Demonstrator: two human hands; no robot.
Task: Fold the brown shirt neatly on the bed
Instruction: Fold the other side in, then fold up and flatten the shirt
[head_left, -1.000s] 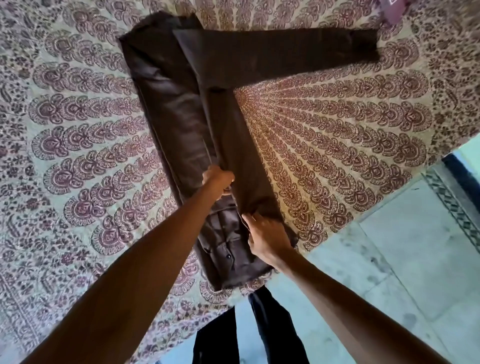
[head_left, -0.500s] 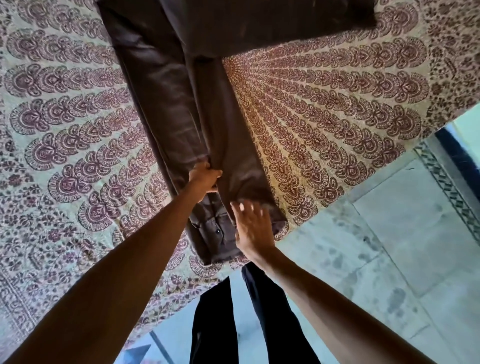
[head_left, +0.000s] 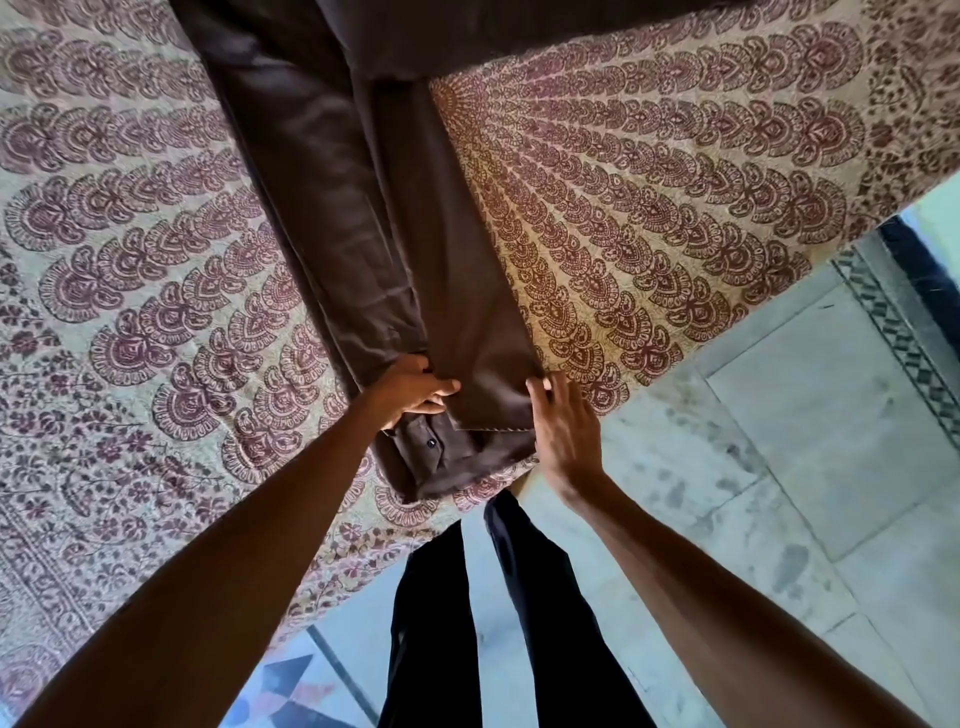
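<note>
Lying lengthwise on the maroon-printed bed (head_left: 675, 182): 1 brown shirt (head_left: 332, 218), folded into a long narrow strip, its near end close to the bed's edge and its far end cut off at the top of the view. 1 sleeve (head_left: 519, 31) extends to the right along the top. 1 folded panel (head_left: 467, 291) overlies the strip's right half. Left hand (head_left: 410, 389): fingers curled, clutching the cloth at the panel's left edge near its lower end. Right hand (head_left: 566, 431): thumb tip on the panel's lower right corner, fingers fairly straight; whether it pinches the cloth cannot be told. 1 dark button (head_left: 431, 443) shows below the left hand. Pale tiled floor (head_left: 779, 441) and 2 dark trouser legs (head_left: 519, 623) are nearest the camera.
</note>
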